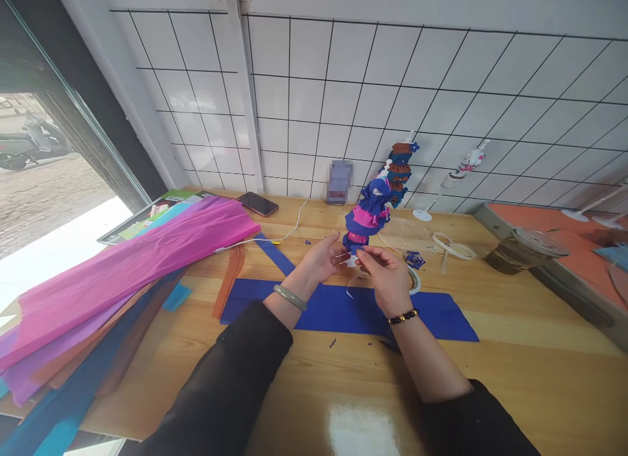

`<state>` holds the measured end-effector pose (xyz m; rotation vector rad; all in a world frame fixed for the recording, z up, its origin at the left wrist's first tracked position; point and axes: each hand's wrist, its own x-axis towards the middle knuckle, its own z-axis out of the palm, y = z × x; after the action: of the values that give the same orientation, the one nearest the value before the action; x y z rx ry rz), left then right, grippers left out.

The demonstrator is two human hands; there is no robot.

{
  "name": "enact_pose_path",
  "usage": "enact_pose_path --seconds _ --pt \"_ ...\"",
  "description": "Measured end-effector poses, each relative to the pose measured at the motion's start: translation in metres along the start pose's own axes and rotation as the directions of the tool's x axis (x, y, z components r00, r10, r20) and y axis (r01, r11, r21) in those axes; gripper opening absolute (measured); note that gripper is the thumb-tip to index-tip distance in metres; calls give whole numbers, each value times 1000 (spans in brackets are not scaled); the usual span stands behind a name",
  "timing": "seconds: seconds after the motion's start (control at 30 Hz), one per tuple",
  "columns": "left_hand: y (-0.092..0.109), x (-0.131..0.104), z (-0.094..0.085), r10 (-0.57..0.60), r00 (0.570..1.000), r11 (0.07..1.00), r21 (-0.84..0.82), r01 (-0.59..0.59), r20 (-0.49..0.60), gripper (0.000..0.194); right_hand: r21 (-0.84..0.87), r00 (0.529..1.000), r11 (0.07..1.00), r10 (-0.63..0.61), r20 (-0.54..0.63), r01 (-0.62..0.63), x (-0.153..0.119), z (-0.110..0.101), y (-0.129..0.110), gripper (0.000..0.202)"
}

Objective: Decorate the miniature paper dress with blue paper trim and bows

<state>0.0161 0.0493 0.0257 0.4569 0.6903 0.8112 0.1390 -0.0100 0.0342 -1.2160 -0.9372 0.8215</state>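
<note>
A small figure dressed in blue and pink crepe paper (366, 217) stands upright on the table, with a white base partly hidden by my hands. My left hand (321, 263), with a jade bangle at its wrist, is beside the lower left of the figure. Its fingers are apart and hold nothing that I can see. From the right, my right hand (387, 276) pinches the edge of the blue paper at the figure's bottom between thumb and forefinger. Below both hands lies a flat blue crepe paper sheet (432, 315). A roll of white tape (416, 282) is half hidden behind my right hand.
Crepe paper sheets (132, 250) are piled at the left, near a phone (258, 204) and a white cable (294, 227). Behind the figure stands a brown and teal paper figure (401, 165). To the right are a lidded cup (523, 252) and an orange-lined tray (544, 227).
</note>
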Motion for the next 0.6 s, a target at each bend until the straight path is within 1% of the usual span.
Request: enact_pose_path --seconds 0.1,0.2,0.3,0.47,0.6 --pt "-4 4 7 2 999 990 -144 3 36 18 -28 998 999 -37 -42 35 7 4 1 26" --pt "-8 8 15 29 1000 974 -223 -27 5 14 -48 994 997 -68 -83 64 13 7 3 26" --pt "-12 12 19 54 998 964 -261 -57 -22 14 -64 990 995 -89 -109 83 17 9 5 25" --pt "-14 17 18 73 997 951 -303 -65 14 18 -94 985 987 -136 -105 127 19 14 3 24" --pt "-16 19 16 92 995 940 -334 -70 51 20 -96 984 988 -131 -117 120 21 17 3 23"
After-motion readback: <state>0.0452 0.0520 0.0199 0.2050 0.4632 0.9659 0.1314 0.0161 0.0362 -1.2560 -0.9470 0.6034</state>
